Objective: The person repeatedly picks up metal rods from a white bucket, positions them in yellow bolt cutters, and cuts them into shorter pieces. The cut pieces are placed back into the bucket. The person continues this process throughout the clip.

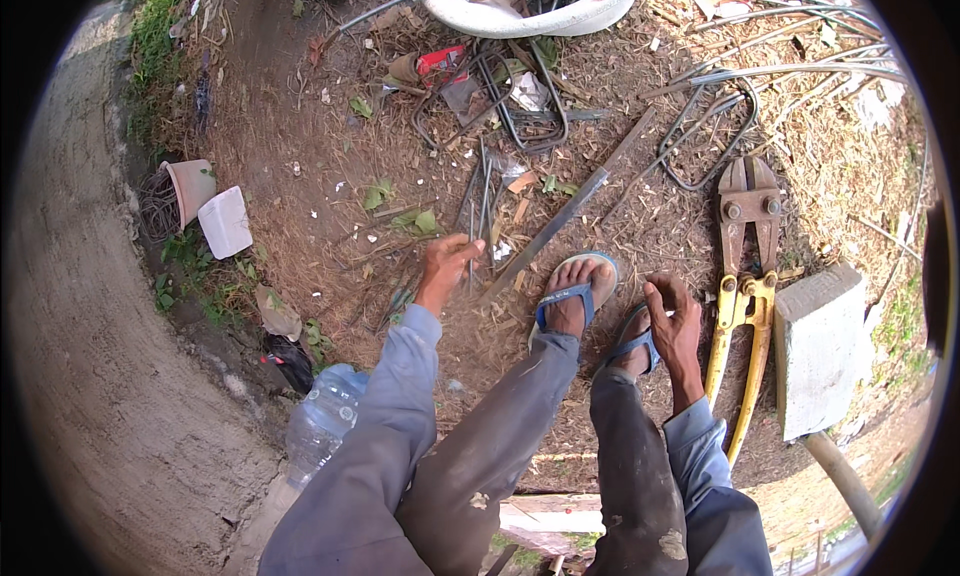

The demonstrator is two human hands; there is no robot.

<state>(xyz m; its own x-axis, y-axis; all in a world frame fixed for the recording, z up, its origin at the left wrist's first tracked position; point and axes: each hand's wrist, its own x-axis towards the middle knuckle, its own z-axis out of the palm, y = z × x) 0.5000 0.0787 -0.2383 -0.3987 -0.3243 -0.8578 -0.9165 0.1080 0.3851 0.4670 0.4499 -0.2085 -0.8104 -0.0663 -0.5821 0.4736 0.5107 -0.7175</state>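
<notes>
My left hand [447, 264] reaches forward and its fingers close around the near ends of several thin metal rods [478, 201] that lie on the dirt. My right hand [674, 321] rests over my right foot in its blue sandal [634, 338], fingers bent, holding nothing that I can see. My left foot in a blue sandal [578, 291] is planted between the hands. A long flat metal bar [565, 219] runs diagonally just beyond my left foot. Yellow-handled bolt cutters [745, 276] lie to the right of my right hand.
Bent wire stirrups [520, 101] and loops [710, 126] lie ahead by a white basin [520, 11]. A grey concrete block [820, 346] sits at the right. A clear plastic bottle [320, 416] stands by my left arm. A concrete kerb [80, 356] borders the left.
</notes>
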